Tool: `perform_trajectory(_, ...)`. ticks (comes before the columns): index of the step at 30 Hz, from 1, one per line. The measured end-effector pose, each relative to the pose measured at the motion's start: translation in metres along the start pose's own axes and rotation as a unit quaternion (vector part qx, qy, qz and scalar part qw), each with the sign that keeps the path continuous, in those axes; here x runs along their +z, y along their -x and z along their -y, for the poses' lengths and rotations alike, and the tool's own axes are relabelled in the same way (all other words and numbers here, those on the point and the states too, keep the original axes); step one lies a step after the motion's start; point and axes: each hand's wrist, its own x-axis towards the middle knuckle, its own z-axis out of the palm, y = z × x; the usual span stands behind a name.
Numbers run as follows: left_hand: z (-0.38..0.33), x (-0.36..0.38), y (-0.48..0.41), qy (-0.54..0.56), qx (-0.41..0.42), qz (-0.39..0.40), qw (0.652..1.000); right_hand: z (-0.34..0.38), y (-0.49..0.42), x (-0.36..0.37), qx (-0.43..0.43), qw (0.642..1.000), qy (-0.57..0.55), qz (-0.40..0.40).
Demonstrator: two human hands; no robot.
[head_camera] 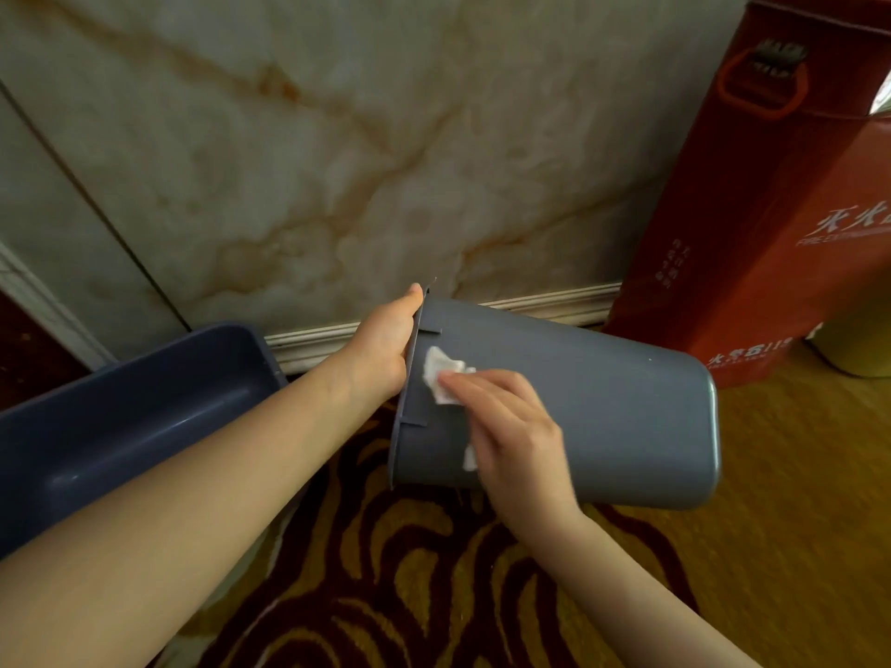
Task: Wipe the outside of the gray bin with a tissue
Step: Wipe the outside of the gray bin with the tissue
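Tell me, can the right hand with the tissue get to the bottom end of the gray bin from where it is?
Probably yes. The right hand presses the tissue on the gray bin wall near the rim, which the left hand holds. The wall toward the closed end is bare, with nothing in the way.

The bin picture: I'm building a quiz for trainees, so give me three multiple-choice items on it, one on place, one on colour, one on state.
1. Where does the left hand grip the bin?
A. at its rim
B. at its base
C. nowhere

2. What colour is the box by the wall?
A. green
B. red
C. white

3. How is the bin held?
A. upright on the carpet
B. upside down on the carpet
C. on its side, in the air

Answers: 1 A, the thumb hooks over the rim. 2 B, its panels are red. 3 C, the base points right while the right hand presses the tissue to its side.
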Motion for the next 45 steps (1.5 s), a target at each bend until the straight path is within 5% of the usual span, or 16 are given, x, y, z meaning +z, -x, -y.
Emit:
perform_trajectory(3,-0.001,-0.004,-0.002,-0.005,0.000,0.026,1.000,0.008,-0.005,0.016,-0.036,0.994,-0.010,0.105)
perform_trajectory(6,-0.001,-0.011,-0.005,-0.021,0.010,0.057,0.998,-0.010,0.014,0.012,-0.083,0.978,0.118,0.152)
perform_trajectory(16,-0.007,0.009,-0.002,-0.144,0.013,-0.042,0.989,-0.102,0.017,-0.077,0.233,0.933,0.275,-0.005)
perform_trajectory(20,-0.009,0.007,-0.001,-0.141,0.019,-0.052,0.989,-0.121,0.032,-0.094,0.298,0.929,0.208,-0.067)
perform_trajectory(25,-0.009,0.004,0.002,-0.142,-0.009,-0.032,0.989,-0.105,0.014,-0.094,0.215,0.942,0.206,-0.156)
perform_trajectory(31,-0.011,-0.005,0.007,-0.121,-0.061,-0.002,0.991,-0.058,-0.017,-0.041,0.081,0.987,0.132,0.044)
perform_trajectory(35,-0.012,-0.009,0.009,-0.115,-0.093,0.005,0.989,-0.058,-0.003,-0.043,0.060,0.989,0.126,0.054)
perform_trajectory(41,-0.014,0.003,-0.002,-0.140,-0.072,-0.068,0.985,-0.095,0.021,-0.087,0.172,0.965,0.197,0.000)
perform_trajectory(45,-0.015,0.003,-0.011,-0.157,-0.069,-0.081,0.982,-0.088,0.030,-0.101,0.218,0.940,0.221,-0.141)
